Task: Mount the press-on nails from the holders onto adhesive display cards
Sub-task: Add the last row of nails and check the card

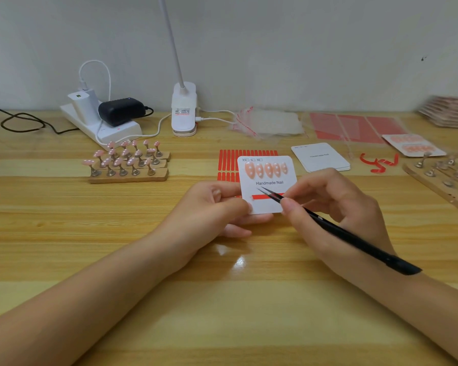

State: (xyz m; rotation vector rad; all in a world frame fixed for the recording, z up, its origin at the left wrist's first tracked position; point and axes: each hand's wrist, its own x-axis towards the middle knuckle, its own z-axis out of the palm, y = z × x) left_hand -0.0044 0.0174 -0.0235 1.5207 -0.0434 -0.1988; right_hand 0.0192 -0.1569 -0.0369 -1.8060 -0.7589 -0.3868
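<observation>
My left hand (217,207) pinches the lower left corner of a white display card (271,182) printed "Handmade Nail". Several pink nails (266,169) sit in a row along the card's top. A red adhesive strip (261,197) runs across its lower half. My right hand (336,207) grips black tweezers (328,224), their tips resting on the red strip. Left of the card, wooden holders (128,171) carry several pink nails on metal stands.
A sheet of red adhesive strips (229,161) lies under the card. A stack of blank cards (320,157), peeled red backing (378,163), red sheets (354,128), a filled card (413,145) and empty holders (444,178) lie right. A power strip (101,122) and lamp base (183,109) stand behind.
</observation>
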